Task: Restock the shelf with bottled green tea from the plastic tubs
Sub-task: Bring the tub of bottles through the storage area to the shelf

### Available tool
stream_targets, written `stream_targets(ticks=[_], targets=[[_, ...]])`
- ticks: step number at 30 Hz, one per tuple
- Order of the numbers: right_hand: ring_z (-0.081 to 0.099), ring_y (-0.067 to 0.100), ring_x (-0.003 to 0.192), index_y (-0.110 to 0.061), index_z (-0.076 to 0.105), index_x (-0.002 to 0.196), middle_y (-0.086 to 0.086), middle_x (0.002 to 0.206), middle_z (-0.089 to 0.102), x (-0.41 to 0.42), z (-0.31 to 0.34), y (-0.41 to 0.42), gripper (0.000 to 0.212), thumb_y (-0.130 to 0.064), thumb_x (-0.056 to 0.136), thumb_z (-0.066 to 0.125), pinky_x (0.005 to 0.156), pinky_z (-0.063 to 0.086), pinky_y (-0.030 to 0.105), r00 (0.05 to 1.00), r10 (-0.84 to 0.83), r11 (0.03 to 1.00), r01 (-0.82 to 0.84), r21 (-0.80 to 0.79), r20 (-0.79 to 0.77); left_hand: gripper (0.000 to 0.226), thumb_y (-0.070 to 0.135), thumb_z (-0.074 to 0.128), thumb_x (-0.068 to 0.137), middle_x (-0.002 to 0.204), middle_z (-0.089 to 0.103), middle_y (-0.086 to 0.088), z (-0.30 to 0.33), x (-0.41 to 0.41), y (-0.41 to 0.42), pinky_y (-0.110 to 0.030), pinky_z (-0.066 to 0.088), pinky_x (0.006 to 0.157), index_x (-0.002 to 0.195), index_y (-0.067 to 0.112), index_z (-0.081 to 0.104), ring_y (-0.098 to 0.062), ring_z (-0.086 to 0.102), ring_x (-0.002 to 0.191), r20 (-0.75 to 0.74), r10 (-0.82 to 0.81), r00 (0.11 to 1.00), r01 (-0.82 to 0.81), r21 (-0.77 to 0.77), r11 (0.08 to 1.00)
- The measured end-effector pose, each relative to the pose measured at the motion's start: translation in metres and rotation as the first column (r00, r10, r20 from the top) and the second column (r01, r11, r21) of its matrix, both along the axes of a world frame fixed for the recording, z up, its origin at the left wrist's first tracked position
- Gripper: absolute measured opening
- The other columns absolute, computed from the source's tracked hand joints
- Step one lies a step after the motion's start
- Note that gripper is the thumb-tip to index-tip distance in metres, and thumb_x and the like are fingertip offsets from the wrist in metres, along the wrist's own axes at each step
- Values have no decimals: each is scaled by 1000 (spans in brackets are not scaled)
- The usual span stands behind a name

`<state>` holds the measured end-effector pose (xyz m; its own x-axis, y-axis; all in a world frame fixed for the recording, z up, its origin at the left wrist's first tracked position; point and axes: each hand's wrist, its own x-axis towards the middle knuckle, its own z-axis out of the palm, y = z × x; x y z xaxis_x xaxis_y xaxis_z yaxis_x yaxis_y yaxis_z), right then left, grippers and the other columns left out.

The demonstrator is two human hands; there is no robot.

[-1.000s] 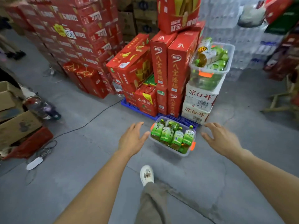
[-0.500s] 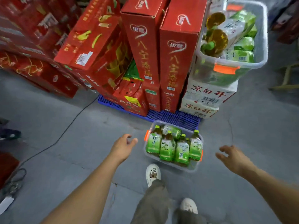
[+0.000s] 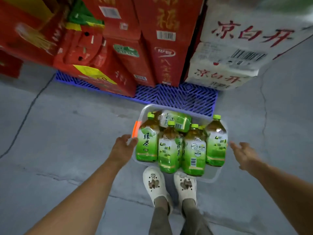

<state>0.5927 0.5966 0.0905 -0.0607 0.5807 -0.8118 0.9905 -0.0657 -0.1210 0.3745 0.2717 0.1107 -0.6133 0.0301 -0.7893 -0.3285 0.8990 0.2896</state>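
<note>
A clear plastic tub (image 3: 213, 176) with an orange handle clip sits on the grey floor just ahead of my two white shoes. Several green tea bottles (image 3: 171, 150) with green caps stand in it, and one more lies across the back. My left hand (image 3: 123, 146) reaches to the tub's left side, fingers relaxed, its fingertips at the rim by the orange clip. My right hand (image 3: 243, 154) hovers open just off the tub's right side, holding nothing. No shelf is in view.
Behind the tub lies a blue plastic pallet (image 3: 177, 94) stacked with tall red cartons (image 3: 162, 39). White cartons with red characters (image 3: 233, 53) stand at the right. A dark cable (image 3: 27, 114) runs over the concrete floor at left.
I have stepped close and bent down; the tub now fills the centre. Both hands have dropped to either side of the tub, the left reaching its rim.
</note>
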Motion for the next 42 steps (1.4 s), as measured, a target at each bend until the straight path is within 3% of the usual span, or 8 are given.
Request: stream_targets(ticks=[4,8,13,18,23,26,31,42], targets=[[44,44,131,2,44,140,28,142,45,6,-55,1,79,-64,98,32,109,37,54,973,-231,972,231,-41,1,64,39,46,104,159,29,-22,-68,-11,6,-39,24,120,155,5,30,-34,33,146,-38,138,990,-139,-45,989],[46,23,130,-18,55,134,2,138,50,1,-90,-8,75,-70,96,16,115,30,44,883,-461,882,444,-159,-87,70,51,35,105,164,23,-17,-114,-30,11,-44,19,121,159,8,19,-35,26,149,10,352,936,-351,-51,935],[55,25,95,-19,60,87,12,114,59,3,-103,-4,63,-65,99,19,89,44,38,824,-564,822,555,-126,-52,81,79,33,90,137,60,-11,-139,-48,13,-43,39,93,142,19,51,-33,55,124,171,547,819,-550,-37,834],[66,28,92,-21,67,93,10,101,71,-4,-96,-10,67,-68,98,20,94,48,47,759,-638,763,599,-244,-131,74,81,31,89,101,70,-8,-122,-40,29,-41,46,87,109,19,67,-25,61,90,281,458,844,-490,54,870],[65,28,99,-22,68,102,11,108,70,0,-85,-12,76,-77,92,16,101,45,48,780,-612,772,554,-313,-131,70,81,39,87,107,73,-8,-109,-34,30,-44,51,94,113,23,68,-26,65,101,278,298,913,-335,95,937],[61,30,114,-22,68,106,11,119,68,6,-82,-12,80,-81,88,18,110,40,50,809,-573,798,517,-310,-128,68,75,59,76,107,73,-13,-105,-24,21,-38,54,82,108,16,68,-27,68,95,209,346,915,-375,116,920],[59,26,104,-21,66,92,6,98,67,5,-53,-17,70,-72,95,18,107,41,43,860,-498,837,444,-322,-109,49,58,67,84,93,70,-5,-80,2,4,-30,48,66,107,15,65,-17,65,80,179,482,858,-505,118,855],[59,17,73,-16,62,85,7,79,64,3,113,-35,69,-61,101,12,63,43,32,920,-372,894,319,-315,-124,54,70,60,84,95,69,-9,63,56,-43,-33,49,67,96,16,63,-22,63,80,205,582,786,-599,26,800]])
